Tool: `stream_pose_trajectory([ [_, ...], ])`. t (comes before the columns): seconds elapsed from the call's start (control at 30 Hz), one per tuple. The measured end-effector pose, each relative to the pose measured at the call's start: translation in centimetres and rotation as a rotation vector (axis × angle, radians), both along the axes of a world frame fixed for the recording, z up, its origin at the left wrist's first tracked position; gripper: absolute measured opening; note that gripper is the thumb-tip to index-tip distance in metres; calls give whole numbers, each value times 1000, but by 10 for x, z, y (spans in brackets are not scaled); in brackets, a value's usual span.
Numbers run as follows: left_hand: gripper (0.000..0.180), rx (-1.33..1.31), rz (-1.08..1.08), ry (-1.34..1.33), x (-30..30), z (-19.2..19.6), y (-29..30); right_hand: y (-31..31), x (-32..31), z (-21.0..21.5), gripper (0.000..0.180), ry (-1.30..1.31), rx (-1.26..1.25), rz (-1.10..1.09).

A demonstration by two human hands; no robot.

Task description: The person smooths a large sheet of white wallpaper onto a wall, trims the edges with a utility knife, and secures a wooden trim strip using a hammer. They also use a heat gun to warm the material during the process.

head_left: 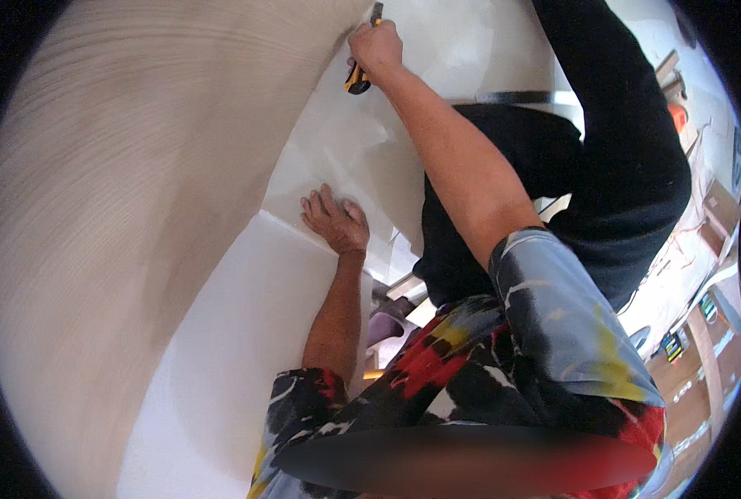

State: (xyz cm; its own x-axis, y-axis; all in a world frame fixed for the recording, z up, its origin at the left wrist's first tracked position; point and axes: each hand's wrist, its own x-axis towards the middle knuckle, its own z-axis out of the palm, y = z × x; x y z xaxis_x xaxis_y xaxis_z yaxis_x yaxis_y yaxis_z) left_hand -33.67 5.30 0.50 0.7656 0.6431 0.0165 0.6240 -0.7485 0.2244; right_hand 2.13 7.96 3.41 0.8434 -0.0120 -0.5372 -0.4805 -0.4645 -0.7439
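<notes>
Yellow-black cutter [357,81] beside the beige panel [137,166]

Clasped by the right hand [378,48] at the far side, it lies with its long axis near to far. The left hand [334,220], nearer and further left, rests spread on the white surface [304,154], grasping nothing.

Hand tool [357,81], yellow-and-black, plastic-looking; large beige sheet [154,150], matt, finely wood-grained; pale surface [312,150], smooth, softly glossy; white panel [237,333], smooth, matt; patterned shirt [557,312], soft cloth; co-worker's black garment [632,166], matt cloth; brown plank [706,366], wood-like.
</notes>
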Motion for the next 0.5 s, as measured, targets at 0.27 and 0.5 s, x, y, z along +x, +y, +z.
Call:
stream_pose_trajectory([
  [0.27, 57, 36, -22, -32, 2, -2, 0, 1, -1, -3, 43, 83, -42, 89],
  [0.5, 58, 42, -33, -22, 3, 2, 0, 15, -39, -21, 41, -126, -233, 145],
])
